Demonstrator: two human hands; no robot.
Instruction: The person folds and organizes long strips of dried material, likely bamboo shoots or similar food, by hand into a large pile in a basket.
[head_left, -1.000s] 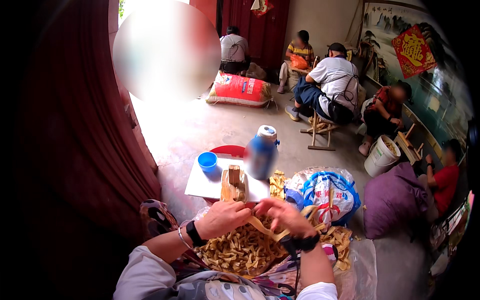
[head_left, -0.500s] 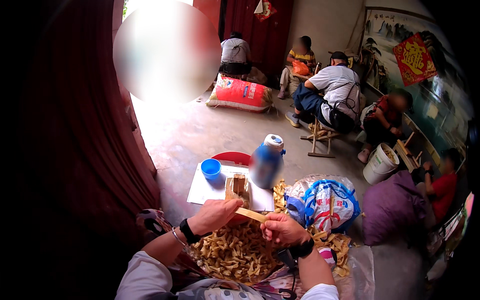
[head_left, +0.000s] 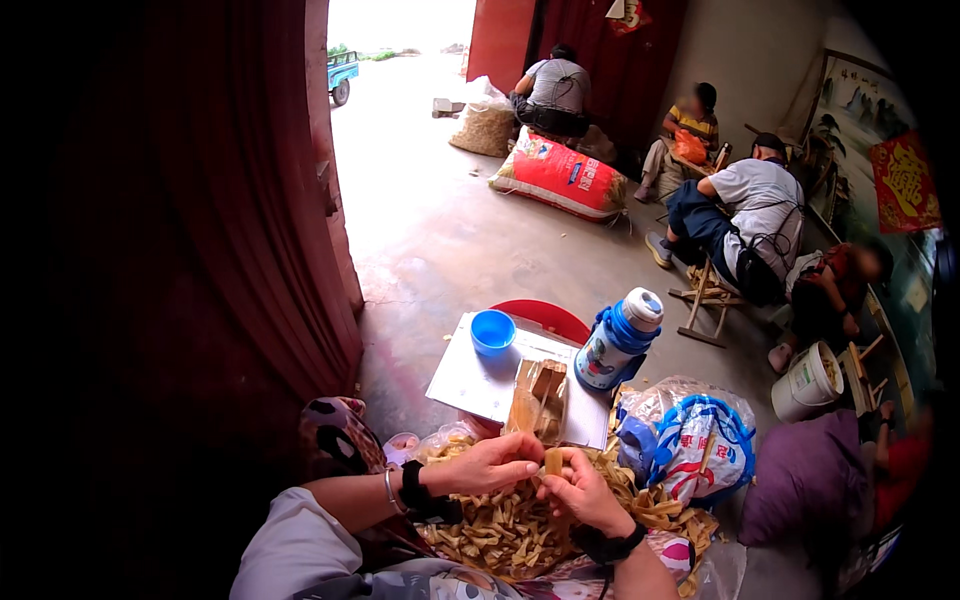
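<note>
A flat, pale yellow strip stands short and upright between my hands, above the lap. My right hand pinches it between thumb and fingers. From the other side my left hand closes on it with its fingertips, which partly hide its lower end. Under both hands lies a heap of small folded yellow-brown pieces. Just beyond the hands, a brown block-like bundle in clear wrapping rests on white sheets.
On the sheets stand a blue cup and a blue-and-white bottle, over a red round top. To the right are a plastic bag, a purple sack and a white bucket. Several people sit farther off, near a red sack.
The view has swung left, so the room sits farther right. My hands have come together, and the strip, stretched sideways between them before, now shows as a short upright piece.
</note>
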